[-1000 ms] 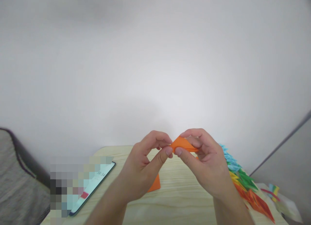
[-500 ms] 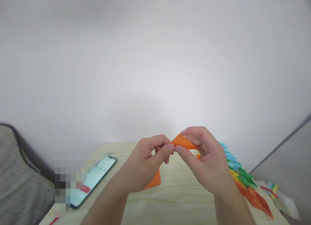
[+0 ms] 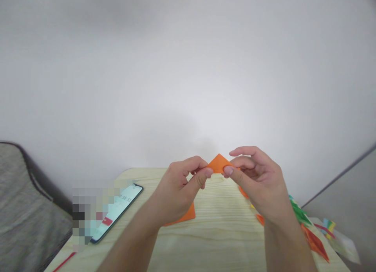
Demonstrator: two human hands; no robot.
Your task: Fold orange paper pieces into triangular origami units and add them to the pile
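A small piece of folded orange paper [image 3: 219, 163] is held up above the table, its peak pointing upward. My left hand [image 3: 183, 186] pinches its left corner between thumb and index finger. On the other side, my right hand [image 3: 258, 180] grips the right part, thumb in front and some fingers behind; its index finger sticks out clear of the paper. Below my left wrist lies another orange sheet [image 3: 188, 215] on the table, partly covered by that hand and forearm.
The light wooden table [image 3: 217, 240] stands against a white wall. A phone [image 3: 120, 209] showing a timer lies at the left, partly pixelated. Folded orange paper [image 3: 315, 242] and green paper [image 3: 299, 211] lie at the right. Grey fabric [image 3: 26, 213] is at far left.
My right thumb has slid right along the orange paper, and my right hand has moved right with its index finger lifted off. The paper's peak now stands more upright, facing me.
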